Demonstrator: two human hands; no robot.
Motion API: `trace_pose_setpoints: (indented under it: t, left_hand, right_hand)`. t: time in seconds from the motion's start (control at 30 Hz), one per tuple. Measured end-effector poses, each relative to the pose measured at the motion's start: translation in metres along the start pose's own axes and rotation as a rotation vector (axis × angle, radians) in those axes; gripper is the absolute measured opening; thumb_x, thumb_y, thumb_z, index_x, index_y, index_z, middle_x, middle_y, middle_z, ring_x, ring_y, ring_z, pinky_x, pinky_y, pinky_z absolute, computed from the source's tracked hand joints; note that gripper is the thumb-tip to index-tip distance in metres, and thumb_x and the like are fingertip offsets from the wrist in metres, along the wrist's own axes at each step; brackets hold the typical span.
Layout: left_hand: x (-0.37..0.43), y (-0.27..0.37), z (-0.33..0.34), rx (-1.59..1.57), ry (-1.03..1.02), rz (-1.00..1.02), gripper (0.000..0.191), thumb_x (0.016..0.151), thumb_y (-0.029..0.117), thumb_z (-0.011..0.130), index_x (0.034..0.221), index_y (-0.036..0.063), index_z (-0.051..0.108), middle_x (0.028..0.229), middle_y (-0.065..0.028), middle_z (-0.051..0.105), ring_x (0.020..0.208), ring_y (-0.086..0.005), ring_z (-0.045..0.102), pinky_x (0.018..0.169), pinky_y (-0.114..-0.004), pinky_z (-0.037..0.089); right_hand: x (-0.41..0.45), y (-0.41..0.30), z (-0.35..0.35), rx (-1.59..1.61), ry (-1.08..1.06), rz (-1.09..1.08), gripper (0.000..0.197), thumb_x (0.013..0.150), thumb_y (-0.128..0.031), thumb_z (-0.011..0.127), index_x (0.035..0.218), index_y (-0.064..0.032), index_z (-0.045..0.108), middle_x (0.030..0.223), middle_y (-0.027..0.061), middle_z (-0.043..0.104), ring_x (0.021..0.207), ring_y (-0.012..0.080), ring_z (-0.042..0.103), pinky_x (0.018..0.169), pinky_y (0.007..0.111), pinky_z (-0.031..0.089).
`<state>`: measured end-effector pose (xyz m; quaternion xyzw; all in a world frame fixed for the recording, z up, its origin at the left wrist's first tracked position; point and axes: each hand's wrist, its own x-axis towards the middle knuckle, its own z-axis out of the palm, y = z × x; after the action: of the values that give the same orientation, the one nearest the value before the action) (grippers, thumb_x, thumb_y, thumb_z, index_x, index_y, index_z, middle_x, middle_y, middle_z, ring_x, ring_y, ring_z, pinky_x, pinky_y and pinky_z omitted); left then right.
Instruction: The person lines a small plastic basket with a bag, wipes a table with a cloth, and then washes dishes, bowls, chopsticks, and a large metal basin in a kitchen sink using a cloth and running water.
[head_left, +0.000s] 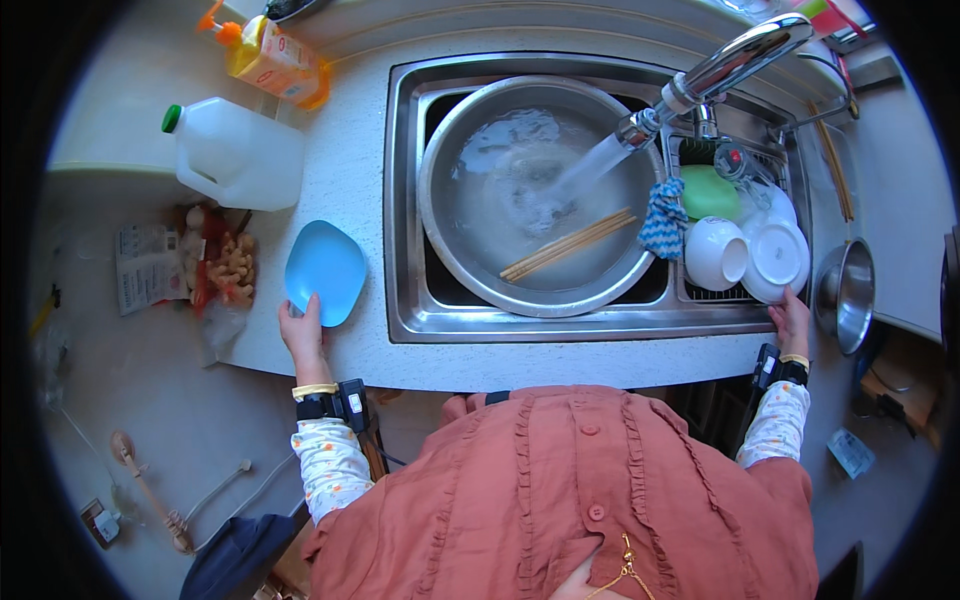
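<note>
My left hand (304, 337) has its thumb over the near rim of a blue plastic dish (327, 271) at the counter's left. My right hand (792, 321) touches the near edge of a white plate or bowl (776, 253), upside down in the drying rack. Beside it are an upturned white bowl (715, 253), a green dish (709, 192) and a clear glass vessel (739, 166). Water runs from the chrome faucet (641, 127) into a large metal basin (540, 306) in the sink. Several wooden chopsticks (568, 245) lie in the basin, against its near right side.
A white plastic jug (240, 154) and an orange soap pump bottle (277, 61) occupy the counter's left. A blue patterned cloth (664, 217) hangs between basin and rack. A metal bowl (846, 296) hangs at right. Bagged ginger (232, 268) lies beyond the counter's left edge.
</note>
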<state>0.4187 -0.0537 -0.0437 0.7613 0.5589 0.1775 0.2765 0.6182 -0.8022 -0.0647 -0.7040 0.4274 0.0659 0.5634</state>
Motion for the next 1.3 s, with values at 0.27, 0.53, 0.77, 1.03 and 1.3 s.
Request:
trace_pose_setpoints:
  t: [0.27, 0.53, 0.77, 1.03, 1.3]
  left_hand:
    - [0.012, -0.011, -0.001, -0.374, -0.306, -0.137, 0.036, 0.069, 0.001, 0.055, 0.104, -0.0023, 0.045, 0.090, -0.0109, 0.056, 0.076, -0.0172, 0.056, 0.061, -0.028, 0.048]
    - [-0.059, 0.130, 0.049, -0.753, -0.739, 0.011, 0.033, 0.067, -0.004, 0.040, 0.100, -0.0018, 0.043, 0.086, -0.0098, 0.054, 0.066, -0.0156, 0.057, 0.054, -0.026, 0.051]
    - [-0.129, 0.183, 0.148, -0.733, -1.050, -0.209, 0.038, 0.072, -0.002, 0.043, 0.109, 0.0060, 0.039, 0.095, -0.0112, 0.051, 0.079, -0.0251, 0.059, 0.060, -0.042, 0.053]
    - [-0.171, 0.198, 0.183, -0.727, -1.208, -0.361, 0.043, 0.073, -0.004, 0.039, 0.114, 0.0072, 0.036, 0.101, -0.0141, 0.048, 0.085, -0.0302, 0.056, 0.062, -0.047, 0.052]
    - [-0.138, 0.184, 0.164, -0.756, -0.965, -0.228, 0.043, 0.073, -0.005, 0.039, 0.113, 0.0094, 0.038, 0.103, -0.0113, 0.049, 0.085, -0.0248, 0.057, 0.059, -0.041, 0.054]
  right_hand:
    - [0.012, -0.010, -0.006, -0.191, 0.311, -0.580, 0.046, 0.076, -0.009, 0.055, 0.118, 0.0022, 0.038, 0.108, 0.0110, 0.051, 0.089, 0.0163, 0.052, 0.066, 0.026, 0.046]
    - [-0.105, -0.059, 0.131, -0.101, -0.180, -1.017, 0.025, 0.080, 0.000, 0.048, 0.105, -0.0013, 0.049, 0.095, 0.0062, 0.055, 0.086, 0.0139, 0.055, 0.072, 0.023, 0.045]
    - [-0.149, -0.056, 0.218, -0.565, -0.375, -1.231, 0.028, 0.068, -0.006, 0.057, 0.095, -0.0025, 0.055, 0.089, 0.0157, 0.057, 0.083, 0.0307, 0.055, 0.075, 0.034, 0.044]
    - [-0.145, -0.056, 0.239, -0.663, -0.459, -1.174, 0.030, 0.066, -0.010, 0.059, 0.096, -0.0052, 0.055, 0.095, 0.0127, 0.056, 0.091, 0.0301, 0.052, 0.080, 0.036, 0.041]
    - [-0.129, -0.053, 0.240, -1.097, -0.234, -1.205, 0.070, 0.055, -0.007, 0.069, 0.117, -0.0109, 0.039, 0.122, 0.0195, 0.036, 0.104, 0.0371, 0.043, 0.087, 0.036, 0.038]
